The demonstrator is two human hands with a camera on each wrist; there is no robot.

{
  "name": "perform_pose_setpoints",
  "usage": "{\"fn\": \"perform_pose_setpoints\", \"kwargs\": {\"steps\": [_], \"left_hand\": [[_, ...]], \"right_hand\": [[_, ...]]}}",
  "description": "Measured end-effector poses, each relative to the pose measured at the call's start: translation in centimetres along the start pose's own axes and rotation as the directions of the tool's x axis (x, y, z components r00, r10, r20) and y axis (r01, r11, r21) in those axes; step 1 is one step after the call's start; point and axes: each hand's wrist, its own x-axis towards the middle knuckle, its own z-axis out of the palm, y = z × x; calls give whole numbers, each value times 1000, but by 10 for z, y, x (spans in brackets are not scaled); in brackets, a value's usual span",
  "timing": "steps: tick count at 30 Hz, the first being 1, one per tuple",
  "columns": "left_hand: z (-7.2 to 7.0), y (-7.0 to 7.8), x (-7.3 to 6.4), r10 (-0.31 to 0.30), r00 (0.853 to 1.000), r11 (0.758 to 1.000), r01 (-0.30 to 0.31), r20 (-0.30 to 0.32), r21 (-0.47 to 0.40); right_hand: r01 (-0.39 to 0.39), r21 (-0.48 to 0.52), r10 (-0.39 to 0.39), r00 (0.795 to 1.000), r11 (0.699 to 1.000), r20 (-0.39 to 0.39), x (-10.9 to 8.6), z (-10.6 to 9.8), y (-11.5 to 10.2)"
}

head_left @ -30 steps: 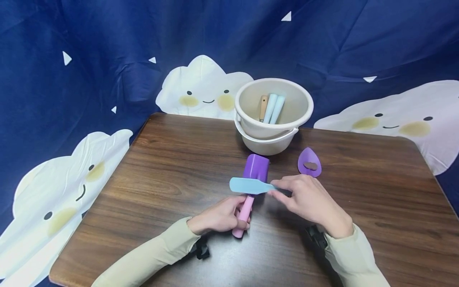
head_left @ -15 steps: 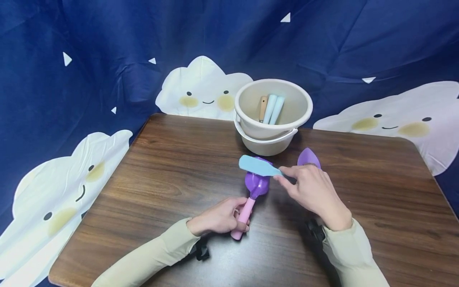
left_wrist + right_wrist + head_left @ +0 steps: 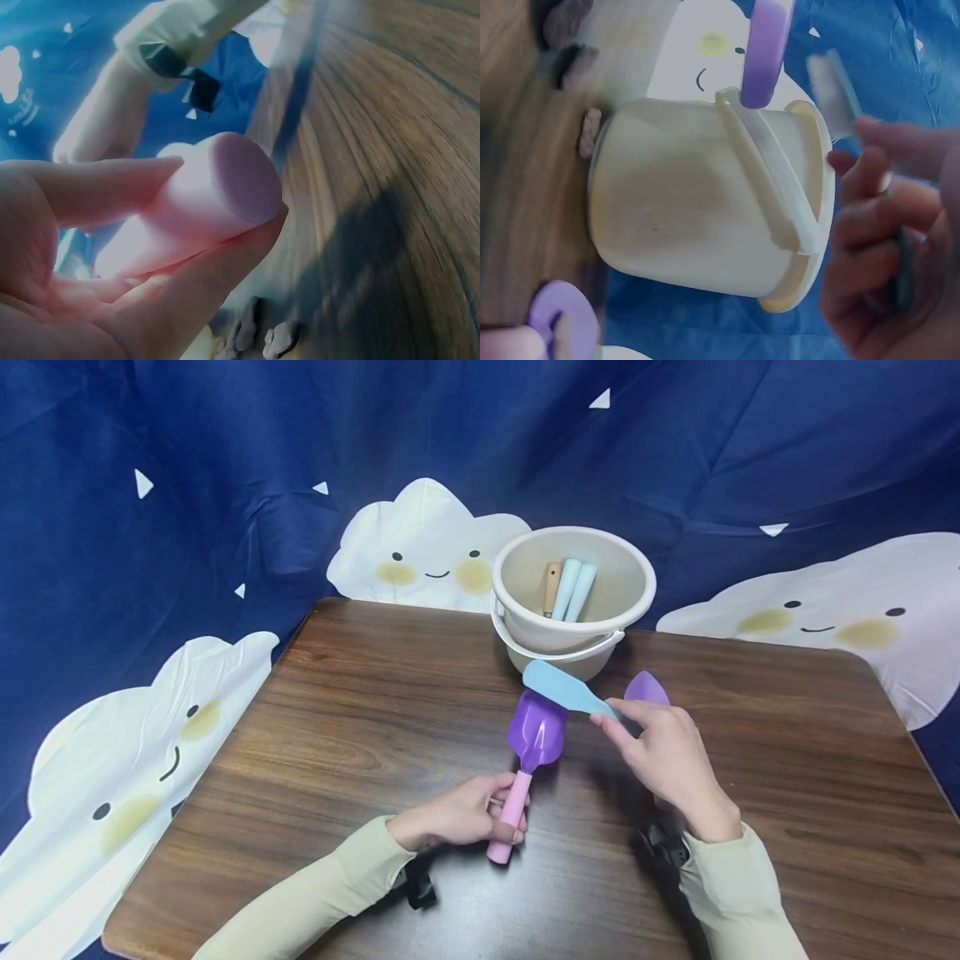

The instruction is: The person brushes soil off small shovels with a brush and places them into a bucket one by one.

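My left hand [image 3: 468, 810] grips the pink handle of a purple garden shovel [image 3: 538, 733], its blade raised off the table in front of the bucket. The left wrist view shows thumb and fingers round the pink handle [image 3: 202, 187]. My right hand [image 3: 675, 760] pinches a light-blue brush [image 3: 562, 687], whose head hangs over the blade's far right edge; whether they touch I cannot tell. Pale bristles on the brush [image 3: 832, 94] look blurred in the right wrist view. Beside that hand lies a purple trowel [image 3: 647, 687], partly covered; a brown lump sits on its blade [image 3: 562, 315].
Behind the shovel stands a cream bucket [image 3: 555, 637] with its handle lowered. Inside it are light-blue handles [image 3: 573, 589] and a wooden handle [image 3: 552, 587]. Several brown lumps [image 3: 577, 67] lie on the wooden table [image 3: 360, 693] near the bucket. A blue curtain [image 3: 225, 427] hangs behind.
The brush has moved away along the shovel, from the neck to the blade's far edge, my right hand shifting slightly right with it. The left hand has stayed nearly still.
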Motion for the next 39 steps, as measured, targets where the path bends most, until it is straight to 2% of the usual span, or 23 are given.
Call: {"fn": "perform_pose_setpoints", "kwargs": {"steps": [4,8,13,17,21,25,31,36,39], "left_hand": [[-2,2,1,-7,1000,997,8,3,-82],[-3,3,2,-7,1000,987,7,3,-161],[-2,5,3,-6,1000,978,4,-7,-210],[-2,5,4,-1,1000,979,-3,-17,-205],[-3,5,3,16,999,986,-20,-28,-168],[-4,4,2,23,999,991,-28,-36,-133],[-4,2,0,29,999,993,-31,-25,-113],[-5,2,0,30,999,992,-32,-21,-123],[-5,3,0,35,999,991,-38,-20,-127]], "right_hand": [[73,159,-78,997,985,23,-5,8,5],[78,266,-114,986,961,122,-9,15,9],[39,304,-113,967,952,229,-13,20,12],[23,314,-109,960,949,259,-14,21,13],[2,297,-83,962,955,261,-12,20,15],[-31,249,-24,976,968,216,-10,18,21],[-80,205,68,996,975,65,-9,17,29],[-63,230,76,996,971,-50,-9,19,29],[-31,265,53,996,964,-76,-10,20,28]]}}
